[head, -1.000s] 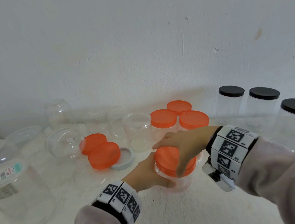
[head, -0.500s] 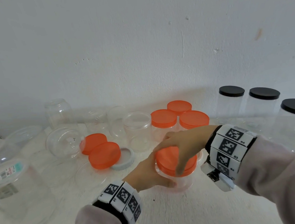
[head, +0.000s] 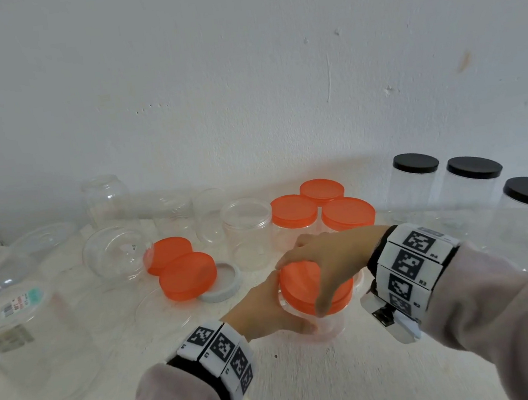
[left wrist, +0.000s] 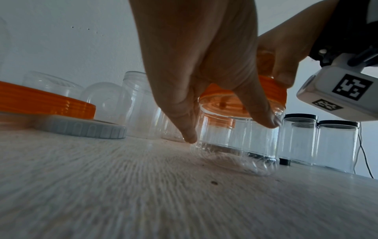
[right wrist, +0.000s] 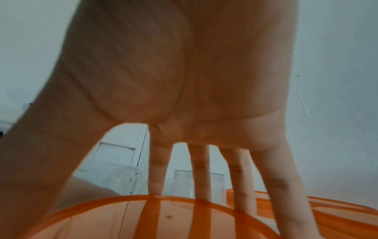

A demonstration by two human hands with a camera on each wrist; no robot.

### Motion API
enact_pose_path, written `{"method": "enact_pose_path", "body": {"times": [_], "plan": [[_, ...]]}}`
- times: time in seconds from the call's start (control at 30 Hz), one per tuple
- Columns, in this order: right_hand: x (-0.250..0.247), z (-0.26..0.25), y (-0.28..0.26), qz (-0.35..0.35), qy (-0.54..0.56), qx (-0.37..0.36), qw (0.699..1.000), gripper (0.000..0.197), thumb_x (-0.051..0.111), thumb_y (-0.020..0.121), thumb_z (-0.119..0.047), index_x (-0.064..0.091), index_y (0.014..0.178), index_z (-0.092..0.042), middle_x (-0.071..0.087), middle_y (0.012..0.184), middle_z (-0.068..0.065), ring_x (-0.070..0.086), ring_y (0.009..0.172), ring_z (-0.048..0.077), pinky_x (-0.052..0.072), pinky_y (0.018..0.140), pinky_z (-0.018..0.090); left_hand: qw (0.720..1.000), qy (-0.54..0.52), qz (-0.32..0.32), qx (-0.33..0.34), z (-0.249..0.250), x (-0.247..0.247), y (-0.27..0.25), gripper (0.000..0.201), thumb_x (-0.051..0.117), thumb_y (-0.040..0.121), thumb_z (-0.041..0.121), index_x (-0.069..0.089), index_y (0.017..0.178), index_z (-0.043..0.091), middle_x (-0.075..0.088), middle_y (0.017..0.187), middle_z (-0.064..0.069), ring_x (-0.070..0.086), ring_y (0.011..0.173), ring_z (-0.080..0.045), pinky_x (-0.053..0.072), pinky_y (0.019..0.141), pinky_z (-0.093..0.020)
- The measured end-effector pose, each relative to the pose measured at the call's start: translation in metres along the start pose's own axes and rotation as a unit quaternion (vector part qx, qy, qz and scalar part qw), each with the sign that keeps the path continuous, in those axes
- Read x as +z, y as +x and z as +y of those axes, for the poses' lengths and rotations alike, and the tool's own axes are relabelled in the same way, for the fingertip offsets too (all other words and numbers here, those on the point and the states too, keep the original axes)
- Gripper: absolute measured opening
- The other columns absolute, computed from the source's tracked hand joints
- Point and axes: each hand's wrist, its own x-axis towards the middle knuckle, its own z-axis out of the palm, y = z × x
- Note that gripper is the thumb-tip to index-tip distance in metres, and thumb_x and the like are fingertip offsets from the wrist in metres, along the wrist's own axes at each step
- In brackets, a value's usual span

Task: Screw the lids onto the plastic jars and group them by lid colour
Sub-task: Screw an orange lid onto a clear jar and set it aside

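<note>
Two hands meet on one small clear jar [head: 325, 327] standing on the white table [head: 312, 386]. Left of the left hand [head: 263, 309] stand large lidless clear containers [head: 16, 330]. Beyond the right hand [head: 329, 258] are three black-lidded jars [head: 473, 180] and three orange-lidded jars [head: 320, 212]. Left fingers curl round the small jar's wall, steadying it. Right hand spans the orange lid [head: 303, 284] from above, fingertips [right wrist: 157, 186] clamped on its rim. Two loose orange lids [head: 181, 266] and a grey lid [head: 223, 284] lie beyond the left hand.
</note>
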Motion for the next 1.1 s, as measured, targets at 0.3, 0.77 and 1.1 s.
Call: {"method": "enact_pose_path", "body": {"times": [0.3,0.77,1.1], "plan": [[0.024,0.010,0.006,0.080,0.025,0.001,0.997,0.092,0.066,0.067,-0.070,0.019,0.143,-0.052,0.031,0.125,-0.010,0.027,0.122,0.020,0.040,0.094,0.043,1.000,-0.011,-0.001,0.003,0.002,-0.001,-0.002,0.104,0.090,0.062,0.023,0.028,0.146,0.023,0.048,0.138,0.009,0.045,0.128,-0.012,0.038,0.110,-0.036],[0.054,0.008,0.003,0.182,0.046,0.018,0.982,0.083,0.054,0.076,-0.071,0.021,0.147,-0.046,0.029,0.138,0.001,0.017,0.130,0.028,0.036,0.103,0.048,1.000,-0.007,-0.001,0.012,0.000,-0.001,-0.001,0.105,0.091,0.059,0.025,0.030,0.144,0.027,0.051,0.135,0.011,0.048,0.125,-0.011,0.041,0.107,-0.037],[0.064,0.000,0.005,0.223,0.035,0.048,0.973,0.078,0.048,0.079,-0.070,0.020,0.147,-0.045,0.027,0.142,0.000,0.023,0.124,0.029,0.031,0.104,0.045,1.000,-0.010,-0.005,0.012,-0.001,-0.001,-0.001,0.106,0.092,0.059,0.025,0.029,0.144,0.029,0.051,0.133,0.015,0.048,0.124,-0.009,0.042,0.107,-0.035]]}}
